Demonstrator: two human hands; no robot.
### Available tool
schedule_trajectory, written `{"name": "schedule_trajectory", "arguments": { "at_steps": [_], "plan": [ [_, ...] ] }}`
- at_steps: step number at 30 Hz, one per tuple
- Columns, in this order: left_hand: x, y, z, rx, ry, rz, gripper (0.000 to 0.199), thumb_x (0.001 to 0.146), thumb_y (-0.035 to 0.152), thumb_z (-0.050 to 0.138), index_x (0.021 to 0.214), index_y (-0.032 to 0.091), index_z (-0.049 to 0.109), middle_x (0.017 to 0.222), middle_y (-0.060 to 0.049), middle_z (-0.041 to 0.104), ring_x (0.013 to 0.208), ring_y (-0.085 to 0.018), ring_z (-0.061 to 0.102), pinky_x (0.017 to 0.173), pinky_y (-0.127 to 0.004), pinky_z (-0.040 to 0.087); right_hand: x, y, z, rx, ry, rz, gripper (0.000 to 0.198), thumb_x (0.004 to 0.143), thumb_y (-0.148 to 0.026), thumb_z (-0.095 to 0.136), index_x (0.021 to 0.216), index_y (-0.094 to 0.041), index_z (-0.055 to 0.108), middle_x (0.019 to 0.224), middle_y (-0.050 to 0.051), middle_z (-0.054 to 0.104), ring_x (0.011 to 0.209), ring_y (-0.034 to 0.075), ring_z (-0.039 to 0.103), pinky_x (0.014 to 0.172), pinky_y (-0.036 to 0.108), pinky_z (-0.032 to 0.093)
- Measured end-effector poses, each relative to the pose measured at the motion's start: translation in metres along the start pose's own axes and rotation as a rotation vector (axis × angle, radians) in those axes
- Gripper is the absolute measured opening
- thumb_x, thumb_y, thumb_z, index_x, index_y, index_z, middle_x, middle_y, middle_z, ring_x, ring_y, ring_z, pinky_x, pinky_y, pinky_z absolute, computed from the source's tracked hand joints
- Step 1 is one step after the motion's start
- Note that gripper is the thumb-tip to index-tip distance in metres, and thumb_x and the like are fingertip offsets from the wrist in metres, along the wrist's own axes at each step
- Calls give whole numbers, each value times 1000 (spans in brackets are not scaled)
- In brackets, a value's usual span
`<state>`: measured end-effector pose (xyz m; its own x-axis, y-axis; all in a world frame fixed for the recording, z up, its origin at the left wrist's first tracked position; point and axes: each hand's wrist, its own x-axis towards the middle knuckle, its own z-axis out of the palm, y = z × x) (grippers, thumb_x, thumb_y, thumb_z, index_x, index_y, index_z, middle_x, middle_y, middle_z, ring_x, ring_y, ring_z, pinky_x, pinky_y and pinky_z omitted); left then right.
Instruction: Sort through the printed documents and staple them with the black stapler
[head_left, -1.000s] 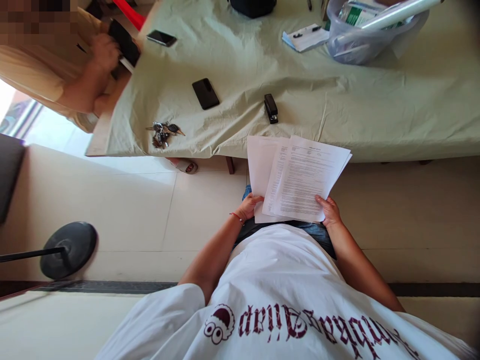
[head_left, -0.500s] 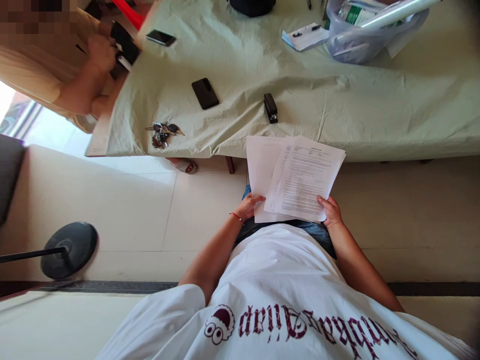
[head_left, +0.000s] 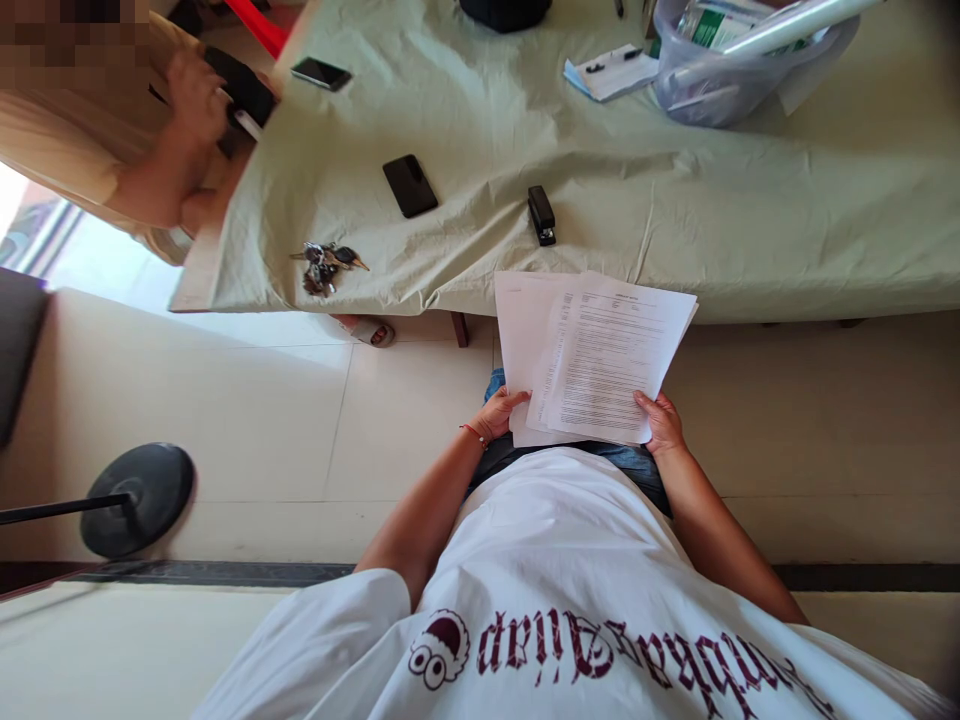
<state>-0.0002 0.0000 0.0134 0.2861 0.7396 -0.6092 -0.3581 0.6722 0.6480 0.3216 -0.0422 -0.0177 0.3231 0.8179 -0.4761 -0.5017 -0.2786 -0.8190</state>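
Several sheets of printed paper (head_left: 615, 350) are fanned out between my hands, just in front of the table's near edge. My left hand (head_left: 501, 410) pinches the lower left side of the paler sheet, thumb on top. At the lower right corner, my right hand (head_left: 660, 420) grips the front printed sheets with its thumb over them. Fingers under the paper are hidden. Beyond the sheets, a black stapler (head_left: 541, 215) lies on the table, apart from both hands.
A cloth-covered table (head_left: 480, 230) bears a black phone (head_left: 410, 186), keys (head_left: 328, 267), another phone (head_left: 321, 74), a notepad (head_left: 611, 75) and a filled plastic basket (head_left: 697, 95). Another person's hand (head_left: 199, 100) is at upper left. A round black stand base (head_left: 137, 500) rests on the floor.
The top printed sheets have shifted and tilted slightly to the right at their far end. My hands keep their hold. The other person's hand has moved a little.
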Motion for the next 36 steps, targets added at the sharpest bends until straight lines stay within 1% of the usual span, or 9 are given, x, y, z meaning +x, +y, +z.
{"name": "schedule_trajectory", "arguments": {
  "at_steps": [5,9,13,18,22,26,29,33,36],
  "plan": [
    [0,0,-1,-34,-65,9,69,64,50,99,118,13,75,112,-17,82,116,-37,76,109,-55,58,-6,-2,4,-25,-34,-6,50,53,-41,100,94,-25,77,101,3,85,96,29,81,96,45,66],
    [-1,0,-2,-8,-95,19,70,60,43,103,117,13,76,114,-18,82,118,-40,75,111,-57,56,-7,-3,5,-63,-65,1,50,56,-43,100,97,-25,77,99,3,85,94,29,81,93,45,66],
    [-1,1,-2,-13,-38,4,65,60,40,103,112,13,77,116,-18,81,112,-37,76,106,-55,59,-7,-3,6,-66,-71,5,51,55,-44,100,96,-24,78,99,3,85,94,29,81,93,45,66],
    [0,1,-2,-43,10,7,59,60,41,100,107,13,77,108,-17,82,104,-35,78,101,-51,62,-8,-6,7,-49,-71,26,57,53,-44,102,100,-24,78,100,3,85,95,30,82,94,45,67],
    [1,1,-1,0,44,3,62,53,36,102,105,12,78,106,-17,83,100,-36,79,96,-52,63,-9,-11,9,-61,-138,70,60,53,-46,103,104,-27,78,104,1,85,96,28,82,94,43,67],
    [-1,1,0,23,-5,12,65,52,38,104,106,11,78,105,-18,83,103,-38,78,99,-52,62,-7,-13,11,-122,-224,160,60,51,-47,105,99,-23,79,100,6,85,93,30,82,92,45,67],
    [0,0,-1,-5,-13,14,65,58,45,103,108,12,77,107,-18,83,106,-37,78,102,-53,61,-8,-12,12,-150,-232,161,58,50,-46,106,95,-21,80,98,7,85,94,32,82,94,46,67],
    [4,-1,-1,-75,35,1,56,76,57,91,109,14,75,105,-17,82,112,-35,78,105,-49,62,-9,-10,13,-115,-179,107,56,51,-45,105,97,-23,81,99,5,85,97,32,82,94,46,67],
    [8,-1,-2,-94,51,-2,56,81,57,86,113,14,74,104,-16,83,114,-35,77,104,-46,63,-9,-9,12,-79,-123,85,56,51,-42,104,99,-23,80,100,5,85,97,32,82,94,46,68]
  ]
}}
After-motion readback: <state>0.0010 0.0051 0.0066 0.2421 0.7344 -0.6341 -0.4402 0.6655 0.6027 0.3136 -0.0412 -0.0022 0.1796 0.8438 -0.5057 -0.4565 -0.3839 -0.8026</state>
